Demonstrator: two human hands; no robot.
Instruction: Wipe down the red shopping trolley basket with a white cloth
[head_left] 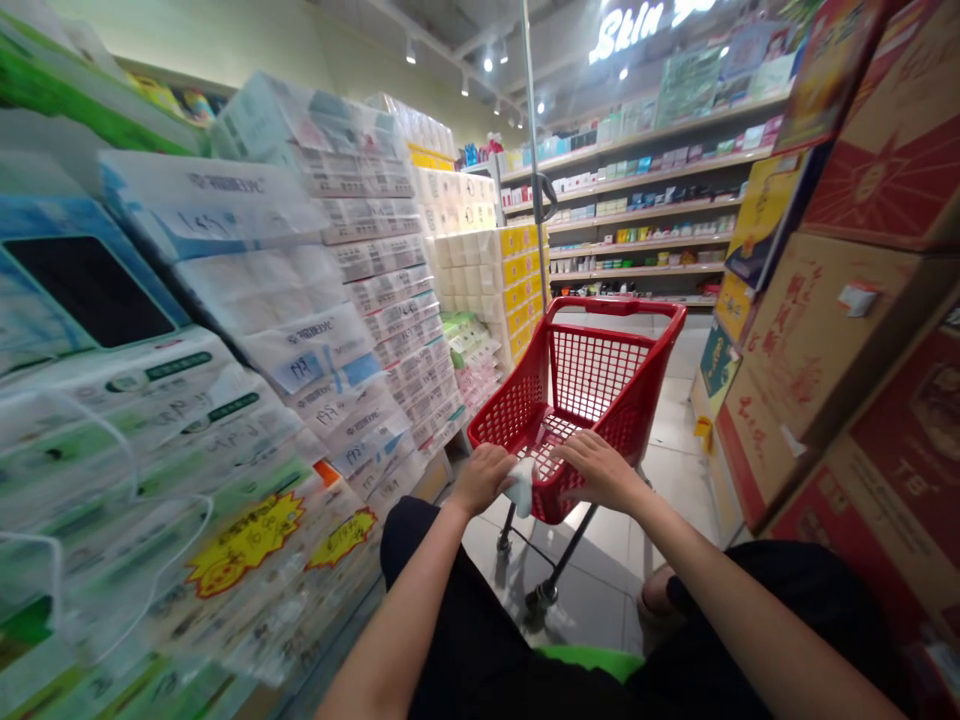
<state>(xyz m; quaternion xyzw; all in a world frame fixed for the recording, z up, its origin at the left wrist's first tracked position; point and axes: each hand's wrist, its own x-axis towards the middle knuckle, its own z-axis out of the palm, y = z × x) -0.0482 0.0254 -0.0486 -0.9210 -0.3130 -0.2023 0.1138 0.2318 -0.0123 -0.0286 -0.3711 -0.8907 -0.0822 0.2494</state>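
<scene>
A red plastic shopping cart [598, 372] stands right in front of me, its near end between my knees and its handle at the far side. My left hand [482, 478] is closed on a crumpled white cloth [521, 487], which hangs over the near left part of the rim; it could also be a tissue. On the near right, my right hand [595, 466] grips the cart's rim, with fingers over the edge and the thumb on the outer side. Through the lattice the basket's floor is partly visible. The cloth hides a piece of the near rim.
Tall stacks of wrapped tissue packs [322, 350] line the left side. Cardboard cartons [832, 340] are piled on the right. Behind the cart, a thin metal pole [534, 130] rises before shelves [637, 215] of small boxed goods. Pale tiles [600, 570] cover the floor.
</scene>
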